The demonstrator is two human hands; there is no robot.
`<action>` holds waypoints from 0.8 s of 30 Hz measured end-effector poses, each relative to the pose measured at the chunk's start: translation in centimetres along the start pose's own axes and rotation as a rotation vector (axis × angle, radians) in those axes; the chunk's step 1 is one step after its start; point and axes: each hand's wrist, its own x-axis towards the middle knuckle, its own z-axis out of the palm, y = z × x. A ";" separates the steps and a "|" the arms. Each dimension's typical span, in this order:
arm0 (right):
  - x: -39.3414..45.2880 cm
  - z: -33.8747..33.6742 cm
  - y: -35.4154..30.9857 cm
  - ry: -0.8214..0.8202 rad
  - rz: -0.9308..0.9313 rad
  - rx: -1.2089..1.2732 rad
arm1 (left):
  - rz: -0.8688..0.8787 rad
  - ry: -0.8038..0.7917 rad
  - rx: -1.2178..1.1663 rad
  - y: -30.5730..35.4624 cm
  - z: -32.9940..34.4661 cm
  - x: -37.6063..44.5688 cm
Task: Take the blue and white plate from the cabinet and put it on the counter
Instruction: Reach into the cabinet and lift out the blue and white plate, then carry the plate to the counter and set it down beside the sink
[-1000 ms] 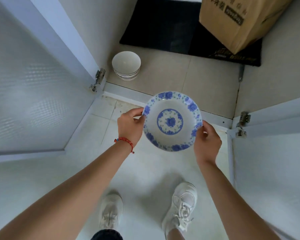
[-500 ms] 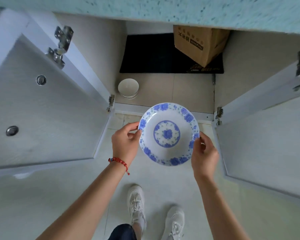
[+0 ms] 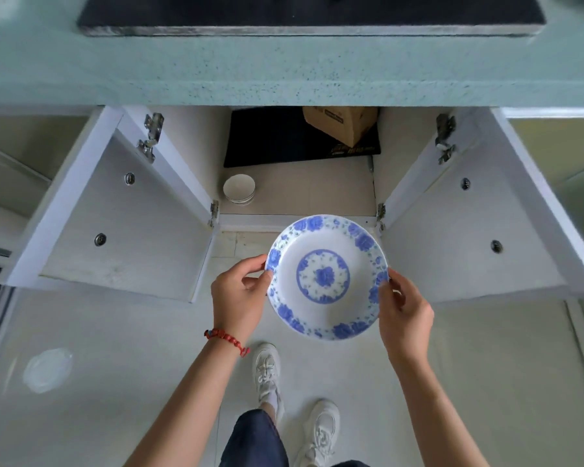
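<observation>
The blue and white plate [image 3: 326,277], white with blue flowers on its rim and a blue ring in the middle, hangs face up in front of the open cabinet [image 3: 300,193], below the counter's edge. My left hand [image 3: 239,293] grips its left rim and my right hand [image 3: 403,311] grips its right rim. The speckled pale green counter [image 3: 284,72] runs across the top of the view, above the cabinet.
Both white cabinet doors [image 3: 122,227] [image 3: 469,224] stand wide open at either side. Inside sit stacked white bowls [image 3: 239,189], a black mat [image 3: 277,139] and a brown cardboard box [image 3: 341,124]. A dark slab [image 3: 311,15] lies on the counter. My white shoes [image 3: 267,372] stand on the floor.
The plate has come out of the cabinet and risen with both hands on it. My view has lifted, so the counter top and the whole of both doors now show.
</observation>
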 end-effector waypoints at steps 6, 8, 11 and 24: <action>-5.5 -7.1 -2.5 0.057 0.057 0.002 | 0.047 -0.088 0.002 3.4 -1.1 -6.7; -7.7 -8.7 -3.0 0.105 0.086 0.021 | 0.061 -0.127 0.011 4.3 -1.6 -8.3; -11.2 -10.3 -3.4 0.217 0.126 0.033 | 0.101 -0.223 0.029 5.2 -2.3 -10.2; -25.4 -13.5 -5.8 0.653 0.300 0.151 | 0.305 -0.666 0.169 9.6 -4.5 -15.1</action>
